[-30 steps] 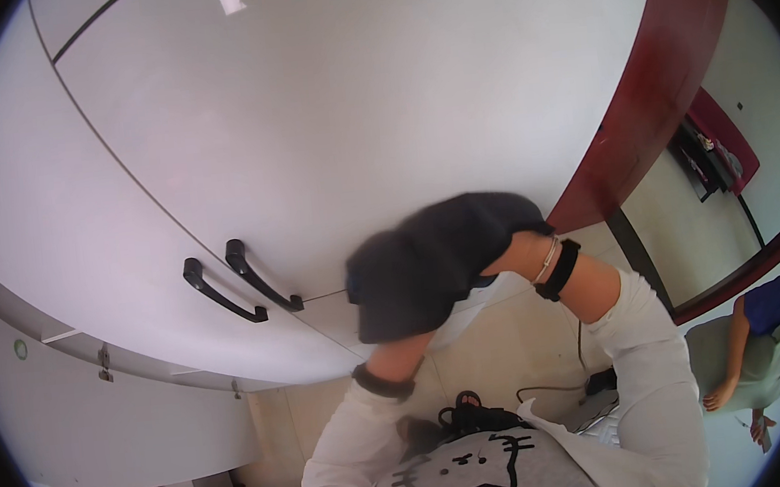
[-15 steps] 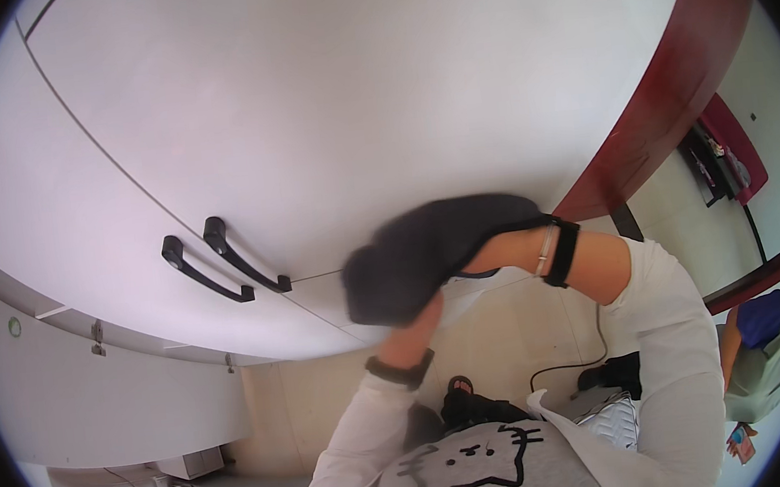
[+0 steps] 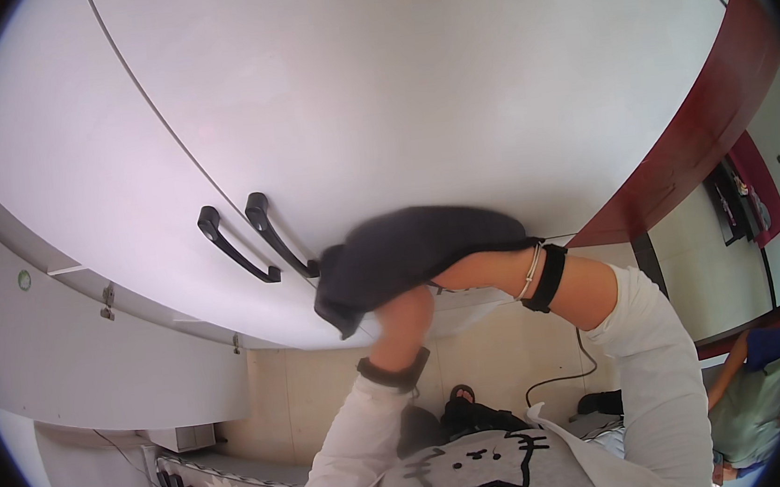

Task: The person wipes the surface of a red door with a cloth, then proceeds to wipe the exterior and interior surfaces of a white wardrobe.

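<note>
A dark grey cloth (image 3: 418,245), perhaps a garment, is bunched in front of a white cabinet door (image 3: 449,78). My left hand (image 3: 406,321) is blurred at the cloth's lower edge, its fingers tucked behind the fabric. From the right, my right hand (image 3: 473,274) reaches under the cloth, which drapes over its fingers. Both hands seem to grip the fabric, though the fingertips are hidden. One corner of the cloth hangs down on the left, close to a black door handle (image 3: 278,235).
Another black handle (image 3: 235,246) sits on the neighbouring door. A grey-white door panel (image 3: 130,372) with hinges stands at the left. Dark red trim (image 3: 680,136) borders the cabinet at the right. A cable (image 3: 563,379) lies on the tiled floor. Another person (image 3: 761,395) is at the lower right.
The view has shifted, so the handles appear farther right. The cloth has spread leftward toward them, and a corner now hangs below. Both hands stay at the fabric.
</note>
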